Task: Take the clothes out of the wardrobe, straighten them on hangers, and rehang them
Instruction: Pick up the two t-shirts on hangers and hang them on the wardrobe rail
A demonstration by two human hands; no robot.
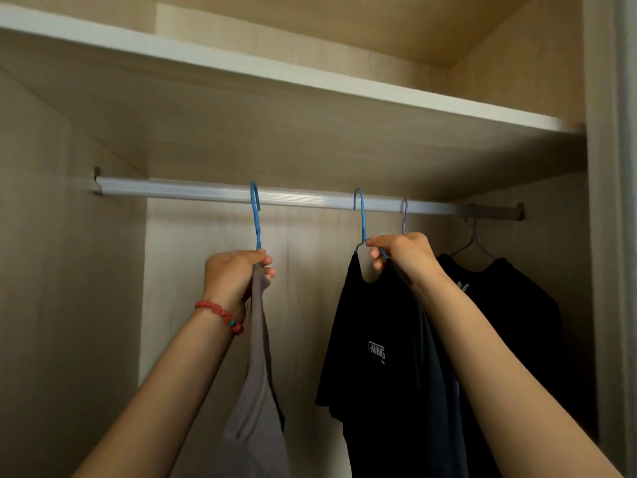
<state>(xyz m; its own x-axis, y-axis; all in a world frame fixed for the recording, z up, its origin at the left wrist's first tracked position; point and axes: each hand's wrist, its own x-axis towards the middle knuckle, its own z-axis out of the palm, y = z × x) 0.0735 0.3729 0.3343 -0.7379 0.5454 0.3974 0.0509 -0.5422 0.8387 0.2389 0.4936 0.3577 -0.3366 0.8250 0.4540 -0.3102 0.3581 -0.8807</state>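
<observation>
A silver rail [193, 192] runs across the wardrobe. My left hand [234, 276] grips the neck of a blue hanger [255, 215] hooked on the rail, together with the top of a grey garment [256, 381] hanging from it. My right hand [401, 250] pinches the neck of a second blue hanger [361, 215], which carries a black T-shirt [372, 339] with white lettering. Behind my right arm hang a purple hanger [404, 215] and, further right, another purple hanger [474, 241] with a dark garment [517, 305].
A white-edged shelf [275, 75] sits above the rail. The wardrobe's left wall [69, 270] and right side panel [606, 270] close in the space. The rail's left stretch carries no hangers.
</observation>
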